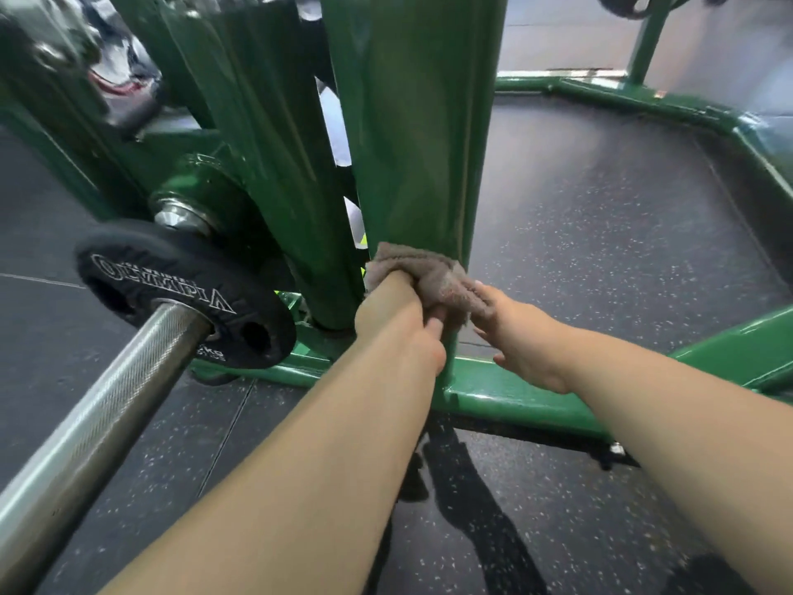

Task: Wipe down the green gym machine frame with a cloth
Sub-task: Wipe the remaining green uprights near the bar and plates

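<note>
A glossy green upright post (418, 135) of the gym machine frame rises from a green base bar (519, 399) on the floor. A brownish-grey cloth (433, 272) is wrapped around the lower part of the post. My left hand (399, 324) grips the cloth's left side, fingers curled into it and thumb against the post. My right hand (521, 337) holds the cloth's right end, its fingers partly hidden under the fabric.
A black Olympia weight plate (180, 294) sits on a knurled steel bar (98, 414) that juts toward me at the left. More green frame tubes (261, 122) stand behind the post. Green base rails (669, 100) enclose speckled black rubber flooring (600, 225) on the right.
</note>
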{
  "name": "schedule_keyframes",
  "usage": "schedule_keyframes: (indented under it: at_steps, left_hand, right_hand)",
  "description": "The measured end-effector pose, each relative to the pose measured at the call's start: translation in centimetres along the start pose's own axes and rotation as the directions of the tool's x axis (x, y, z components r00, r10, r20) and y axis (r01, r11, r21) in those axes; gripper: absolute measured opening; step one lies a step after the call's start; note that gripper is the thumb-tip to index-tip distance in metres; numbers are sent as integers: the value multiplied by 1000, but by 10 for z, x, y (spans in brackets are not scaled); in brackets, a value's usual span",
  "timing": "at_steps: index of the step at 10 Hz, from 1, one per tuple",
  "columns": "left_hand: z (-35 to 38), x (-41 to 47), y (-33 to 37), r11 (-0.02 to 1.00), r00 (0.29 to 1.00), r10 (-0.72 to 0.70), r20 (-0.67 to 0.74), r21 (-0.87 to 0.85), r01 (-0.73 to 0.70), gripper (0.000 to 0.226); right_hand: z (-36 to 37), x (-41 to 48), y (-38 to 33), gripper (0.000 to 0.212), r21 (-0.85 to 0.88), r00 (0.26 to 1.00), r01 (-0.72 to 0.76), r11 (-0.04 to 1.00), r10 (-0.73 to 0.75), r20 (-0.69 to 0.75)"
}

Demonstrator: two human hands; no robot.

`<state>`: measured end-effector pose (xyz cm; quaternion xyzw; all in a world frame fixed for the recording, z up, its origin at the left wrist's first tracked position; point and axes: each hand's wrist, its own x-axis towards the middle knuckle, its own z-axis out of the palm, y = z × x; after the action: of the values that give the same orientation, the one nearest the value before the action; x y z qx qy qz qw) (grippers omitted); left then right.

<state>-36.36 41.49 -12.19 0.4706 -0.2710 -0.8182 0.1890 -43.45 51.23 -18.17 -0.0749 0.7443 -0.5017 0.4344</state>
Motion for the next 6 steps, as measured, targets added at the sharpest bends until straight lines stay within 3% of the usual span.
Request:
schedule_keyframes:
  at_steps: [1,2,3,4,5,6]
  left_hand:
    - [-2,0,0,992,1000,21,15,-121,-19,13]
    - [-29,38,-16,999,998,-23,-51,32,25,21]
    - [-36,39,-15,995,995,-40,-89,86,48,20]
    - [-21,17,3,1000,998,26,-63,-7,-26,16]
    - [1,-11,28,988,992,129,-1,-86,-129,10]
    - [-7,-4,29,986,987,163,-1,-31,-163,1]
  right_hand:
    - [-15,-6,-37,62,-10,997,-65,998,65,29]
    - [-12,-11,-54,63,98,999,-2,995,-1,36]
    - [16,-14,-35,46,207,990,141,968,-135,-41]
    - [26,-18,-24,34,304,979,201,931,-184,-84]
    - [18,-16,-29,42,343,983,181,922,-173,-52]
    - [22,-17,-28,37,350,979,203,915,-190,-72]
